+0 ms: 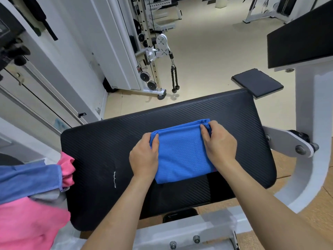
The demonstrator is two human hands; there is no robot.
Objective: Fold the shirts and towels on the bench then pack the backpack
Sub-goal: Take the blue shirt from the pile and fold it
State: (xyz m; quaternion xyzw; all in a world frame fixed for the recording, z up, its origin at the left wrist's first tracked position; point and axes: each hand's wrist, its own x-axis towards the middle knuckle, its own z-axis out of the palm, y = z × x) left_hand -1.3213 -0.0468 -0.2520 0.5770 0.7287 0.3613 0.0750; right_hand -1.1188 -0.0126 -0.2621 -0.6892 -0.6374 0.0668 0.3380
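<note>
Nearest me, a heap of pink and blue stuff (27,186) sits at the bench's (108,150) left end. My left hand (144,157) grips the left edge of the blue folded cloth (182,156) mid-bench, and my right hand (219,143) is pinching its far corner layers. I'd square those edges up and press it flat before letting go.

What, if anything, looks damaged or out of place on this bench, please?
The black bench pad bears a white scuff left of the left hand, and a heap of pink, blue and grey cloths lies bunched at its left edge.
</note>
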